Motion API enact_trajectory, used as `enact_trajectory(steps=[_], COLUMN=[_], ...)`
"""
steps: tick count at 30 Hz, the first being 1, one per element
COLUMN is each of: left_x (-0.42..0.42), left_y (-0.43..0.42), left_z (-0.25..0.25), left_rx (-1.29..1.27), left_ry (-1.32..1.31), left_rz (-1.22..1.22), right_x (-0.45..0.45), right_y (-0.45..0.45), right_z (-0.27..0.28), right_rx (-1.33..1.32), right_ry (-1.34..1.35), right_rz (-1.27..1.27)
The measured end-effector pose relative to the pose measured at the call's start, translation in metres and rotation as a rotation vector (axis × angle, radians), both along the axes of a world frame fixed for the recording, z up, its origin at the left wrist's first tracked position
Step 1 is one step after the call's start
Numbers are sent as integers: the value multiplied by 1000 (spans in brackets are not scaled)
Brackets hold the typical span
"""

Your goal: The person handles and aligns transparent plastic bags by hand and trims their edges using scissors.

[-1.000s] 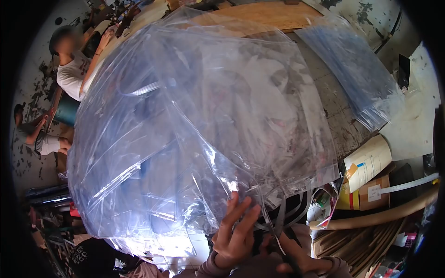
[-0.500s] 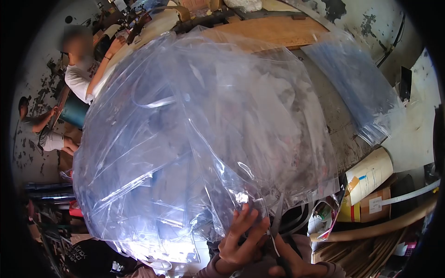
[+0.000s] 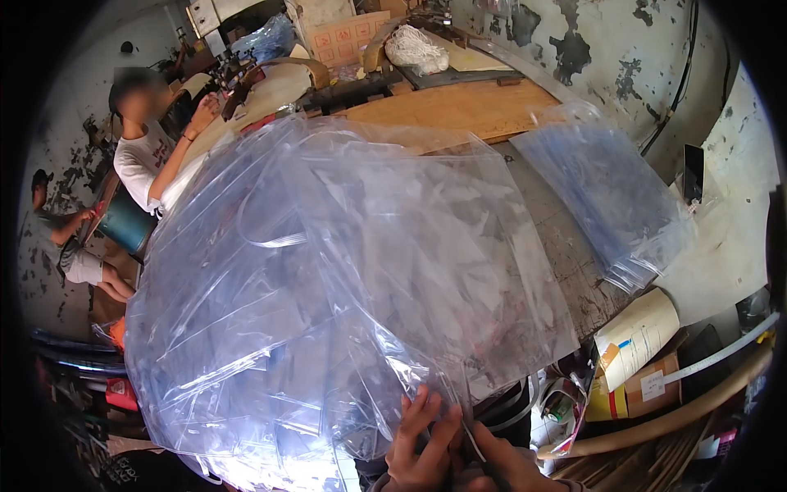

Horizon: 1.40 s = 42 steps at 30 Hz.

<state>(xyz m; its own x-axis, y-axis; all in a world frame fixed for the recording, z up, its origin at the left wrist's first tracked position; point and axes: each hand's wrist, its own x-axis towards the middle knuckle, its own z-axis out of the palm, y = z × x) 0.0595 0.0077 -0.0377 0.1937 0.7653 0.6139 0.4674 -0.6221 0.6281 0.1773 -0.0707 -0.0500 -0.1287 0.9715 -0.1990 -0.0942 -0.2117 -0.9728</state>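
Observation:
A big heap of clear plastic sheeting (image 3: 238,303) covers the table in front of me. My left hand (image 3: 422,439) is closed on the near edge of a clear plastic sheet (image 3: 426,287), its fingertips pressed against the film. Close beside it on the right, my right hand (image 3: 504,459) is closed around what look like scissors (image 3: 474,444). A thin metal edge of them shows between the hands at the sheet's edge. Their handles are mostly hidden by my fingers.
Flat stacked plastic sleeves (image 3: 602,193) lie on the table's right side. Behind are a wooden board (image 3: 451,111) and a bundle of white cord (image 3: 416,49). A paper roll (image 3: 638,332) and a cardboard box (image 3: 653,385) stand lower right. Two people are at the left, one seated (image 3: 143,156).
The view has tilted up, showing more of the back of the room. Both hands sit lower in view, still at the sheet's near edge. Less of the scissors shows.

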Motion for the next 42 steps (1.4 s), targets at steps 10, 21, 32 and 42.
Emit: enact_trajectory(steps=[10, 21, 32, 42], left_x=[10, 10, 15, 19], left_y=[2, 3, 3, 7], left_z=[-8, -14, -10, -12], left_rx=[30, -11, -9, 43], left_ry=[-8, 40, 93, -55], left_rz=[15, 9, 40, 113], right_x=[10, 17, 17, 25], right_y=[1, 14, 14, -3], right_z=[-2, 24, 27, 11], right_rx=[-44, -151, -173, -156], right_ry=[235, 171, 256, -42], right_rz=[12, 32, -54, 166])
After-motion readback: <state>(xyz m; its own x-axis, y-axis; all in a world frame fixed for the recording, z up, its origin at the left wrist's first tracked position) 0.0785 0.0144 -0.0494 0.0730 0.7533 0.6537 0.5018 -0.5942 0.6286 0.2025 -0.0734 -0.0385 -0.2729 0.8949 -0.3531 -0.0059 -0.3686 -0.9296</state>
